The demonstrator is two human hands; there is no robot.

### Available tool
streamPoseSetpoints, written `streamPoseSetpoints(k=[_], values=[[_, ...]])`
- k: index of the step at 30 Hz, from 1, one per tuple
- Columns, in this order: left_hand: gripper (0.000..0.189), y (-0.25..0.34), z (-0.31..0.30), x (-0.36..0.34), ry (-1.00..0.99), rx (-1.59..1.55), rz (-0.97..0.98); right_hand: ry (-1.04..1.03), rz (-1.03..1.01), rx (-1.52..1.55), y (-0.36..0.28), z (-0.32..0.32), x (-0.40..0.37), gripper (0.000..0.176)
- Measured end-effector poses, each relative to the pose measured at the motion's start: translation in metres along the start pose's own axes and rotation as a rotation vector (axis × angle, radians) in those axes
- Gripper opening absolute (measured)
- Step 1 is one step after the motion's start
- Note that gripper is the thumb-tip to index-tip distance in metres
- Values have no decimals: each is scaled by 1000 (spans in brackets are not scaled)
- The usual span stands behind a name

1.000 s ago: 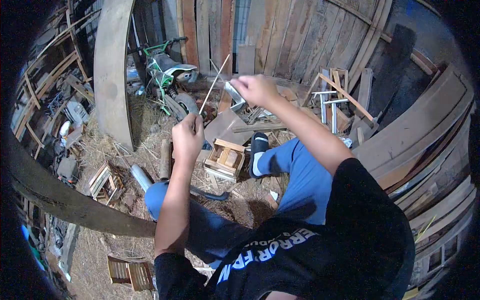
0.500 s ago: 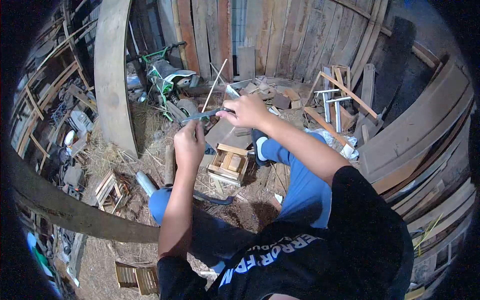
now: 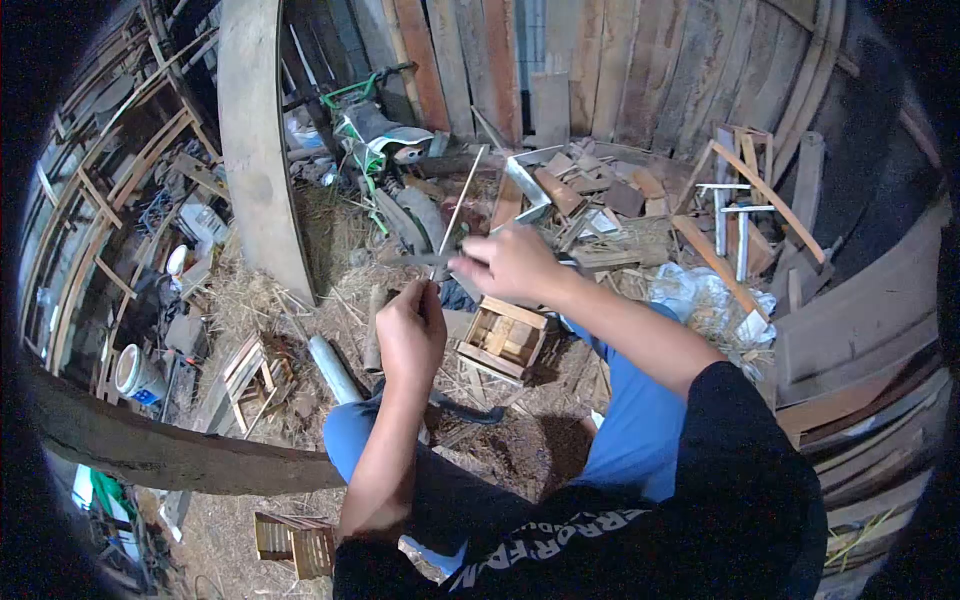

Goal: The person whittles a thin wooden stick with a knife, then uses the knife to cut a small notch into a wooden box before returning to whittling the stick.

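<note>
A thin pale wooden stick (image 3: 463,200) rises at a slant from my left hand (image 3: 412,325), whose fingers are closed around its lower end. My right hand (image 3: 512,262) is wrapped round the handle of a knife (image 3: 418,260). The blade points left and crosses the stick just above my left fingertips; it is smeared by motion. Beyond and below the hands, a small slatted wooden crate (image 3: 503,340) sits on the ground between my legs.
A curved dark tool (image 3: 468,408) lies near my left knee. More small slatted crates (image 3: 293,545) are at lower left. Wood scraps (image 3: 600,190) and a green-and-white motorbike (image 3: 375,140) are ahead. A tall board (image 3: 262,150) stands left, stacked planks (image 3: 870,330) right.
The camera view has swung, so the surroundings sit further right and lower. Both hands have come slightly closer to my body, and the knife still crosses the stick.
</note>
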State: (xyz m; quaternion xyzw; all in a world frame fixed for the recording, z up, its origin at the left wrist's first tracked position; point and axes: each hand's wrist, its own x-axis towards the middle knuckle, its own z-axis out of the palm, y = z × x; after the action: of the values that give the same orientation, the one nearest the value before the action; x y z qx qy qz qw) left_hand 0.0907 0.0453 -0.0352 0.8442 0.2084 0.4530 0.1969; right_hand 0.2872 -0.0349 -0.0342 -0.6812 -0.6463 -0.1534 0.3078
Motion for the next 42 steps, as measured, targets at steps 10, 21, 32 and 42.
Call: streamPoseSetpoints(k=[10, 21, 32, 42], values=[[7, -10, 17, 11, -24, 10, -109, 29, 11, 79, 38, 22, 11, 51], [7, -7, 8, 9, -42, 81, -116, -13, 273, 91, 57, 6, 38, 53], [7, -8, -10, 3, -10, 113, -113, 72, -59, 133, -3, 23, 17, 50], [7, -5, -18, 7, -22, 225, -121, 4, -20, 88, 2, 31, 33, 45]])
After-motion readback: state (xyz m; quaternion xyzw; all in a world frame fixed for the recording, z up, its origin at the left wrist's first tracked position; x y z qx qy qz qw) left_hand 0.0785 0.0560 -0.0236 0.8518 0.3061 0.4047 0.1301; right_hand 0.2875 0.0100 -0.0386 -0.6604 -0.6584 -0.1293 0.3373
